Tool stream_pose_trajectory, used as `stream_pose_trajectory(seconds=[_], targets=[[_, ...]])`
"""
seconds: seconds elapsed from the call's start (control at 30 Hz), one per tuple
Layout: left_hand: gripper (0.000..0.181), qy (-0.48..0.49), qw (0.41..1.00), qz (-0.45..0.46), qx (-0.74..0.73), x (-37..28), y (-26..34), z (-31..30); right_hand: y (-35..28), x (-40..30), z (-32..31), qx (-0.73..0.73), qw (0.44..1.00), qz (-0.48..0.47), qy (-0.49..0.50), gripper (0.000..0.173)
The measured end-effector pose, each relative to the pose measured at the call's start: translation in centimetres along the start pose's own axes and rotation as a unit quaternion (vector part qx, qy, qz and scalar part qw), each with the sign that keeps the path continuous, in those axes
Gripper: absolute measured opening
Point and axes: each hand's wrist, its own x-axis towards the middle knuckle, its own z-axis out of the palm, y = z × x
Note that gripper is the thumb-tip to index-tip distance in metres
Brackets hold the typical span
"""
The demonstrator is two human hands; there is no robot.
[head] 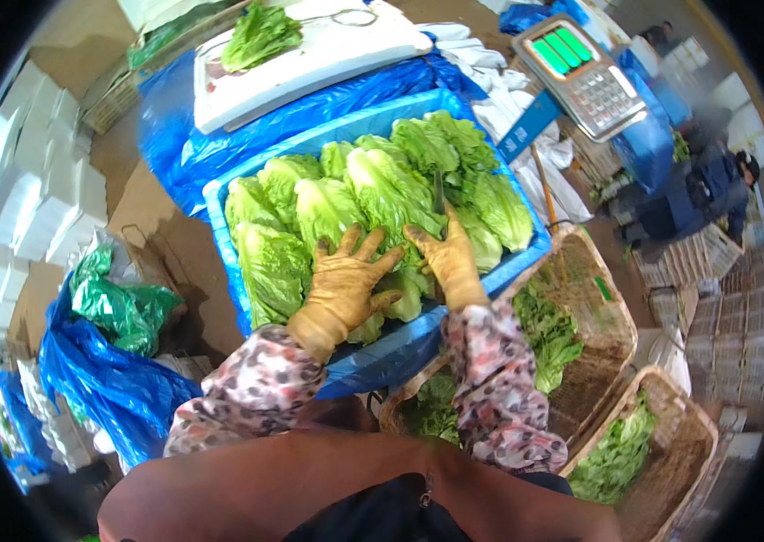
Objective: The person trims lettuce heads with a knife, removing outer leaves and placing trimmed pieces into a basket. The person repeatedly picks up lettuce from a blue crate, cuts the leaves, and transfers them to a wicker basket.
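Note:
Heads of green leafy lettuce [382, 179] lie packed side by side in a blue plastic crate [221, 227] before me. My left hand [345, 284], in a yellow-brown glove, presses on the near heads with its fingers spread. My right hand [453, 261], gloved the same way, is over the crate's near right part. A knife [438, 193] juts up from that hand, its blade pointing away from me; the handle is hidden in the grip. The right fingertips touch or hover just over the leaves; I cannot tell which.
Beyond the crate, a lettuce head [260, 35] rests on a white foam board [328, 74]. A digital scale [578, 78] stands far right. Wicker baskets [616, 298] with leaves sit at right. White foam boxes [50, 169] are stacked left, near blue plastic sheeting [104, 369]. A person [693, 196] bends at right.

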Motion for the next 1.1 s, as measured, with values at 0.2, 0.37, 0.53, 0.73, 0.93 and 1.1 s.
stream_pose_trajectory(seconds=[0.2,0.37,0.53,0.73,0.93,1.1], targets=[[0.080,0.033,0.995,-0.064,0.073,-2.0,4.8,-0.6,-0.1,-18.4,-17.0,-0.168,0.967,0.041,0.187,0.075],[0.082,-0.007,0.962,0.222,-0.156,-4.7,15.5,5.2,11.2,-47.5,-39.2,-0.452,0.721,0.430,0.302,0.065],[0.093,-0.214,0.839,0.459,-0.201,-7.4,32.4,15.2,25.8,-64.2,-44.0,-0.440,0.716,0.506,0.193,0.048],[0.111,-0.189,0.644,0.726,-0.154,-14.3,51.5,25.9,18.4,-67.4,-44.8,-0.278,0.748,0.436,0.416,0.053],[0.121,-0.386,0.707,0.587,0.075,-15.0,62.1,31.1,16.5,-67.8,-49.9,-0.146,0.771,0.384,0.487,0.066],[0.103,-0.475,0.663,0.571,-0.092,-12.6,62.2,31.8,12.8,-62.9,-52.5,-0.104,0.765,0.483,0.412,0.057]])
